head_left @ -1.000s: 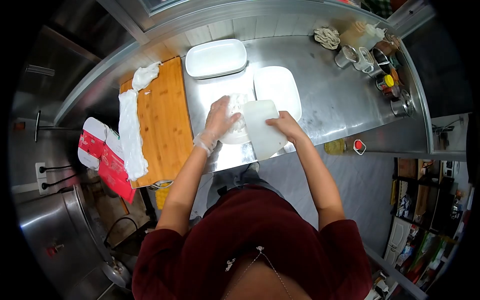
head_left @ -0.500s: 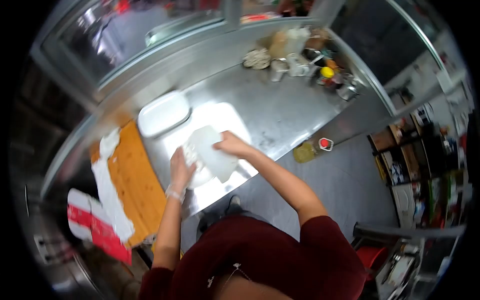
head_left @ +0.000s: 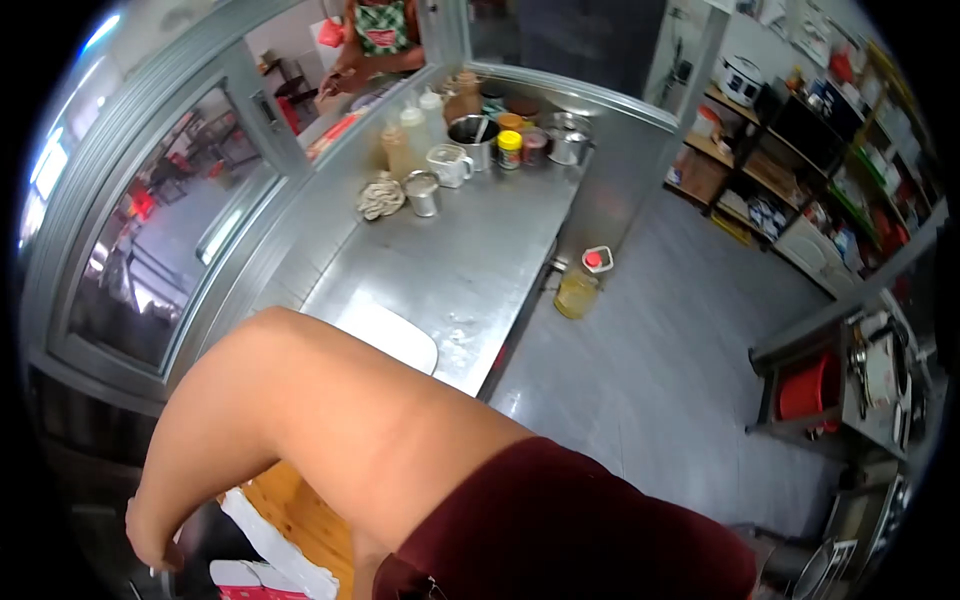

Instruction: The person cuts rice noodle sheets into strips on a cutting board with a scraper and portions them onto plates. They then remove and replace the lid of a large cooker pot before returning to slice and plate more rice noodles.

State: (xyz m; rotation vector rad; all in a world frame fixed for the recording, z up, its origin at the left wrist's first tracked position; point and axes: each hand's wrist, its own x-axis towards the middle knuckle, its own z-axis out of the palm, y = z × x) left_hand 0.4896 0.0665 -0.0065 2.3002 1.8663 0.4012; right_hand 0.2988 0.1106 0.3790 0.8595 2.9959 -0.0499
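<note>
Swung the right arm (head_left: pixel 330 410) over from the white dishes to the lower left in the last second, and turned the view rightward. Can see bare grey floor (head_left: pixel 650 370) to the right and a steel worktop (head_left: pixel 455 275) ahead, with a window (head_left: pixel 180 200) on its left and shelves (head_left: pixel 770 170) at upper right. Can make out the wooden board (head_left: pixel 300 512) only in part, below the right arm, with a white strip (head_left: pixel 275 545) along its left side. See part of another person (head_left: pixel 383 28) in a checked apron beyond the opening at the top, and a white tray (head_left: pixel 395 340) on the worktop, partly covered by the right arm. Can find a red-and-white carton (head_left: pixel 250 578) just beside the strip at the bottom. Reaching past the board with the right hand (head_left: pixel 155 535), bent down at the wrist, near the strip but apart; cannot tell whether grasping anything. Cannot tell the left hand's grip either. Can spot a red bucket (head_left: pixel 808 387) at right, an oil jug (head_left: pixel 577 292) beside the worktop, and, towards its far end, a crumpled cloth (head_left: pixel 381 200) and a yellow-lidded jar (head_left: pixel 510 150).
</note>
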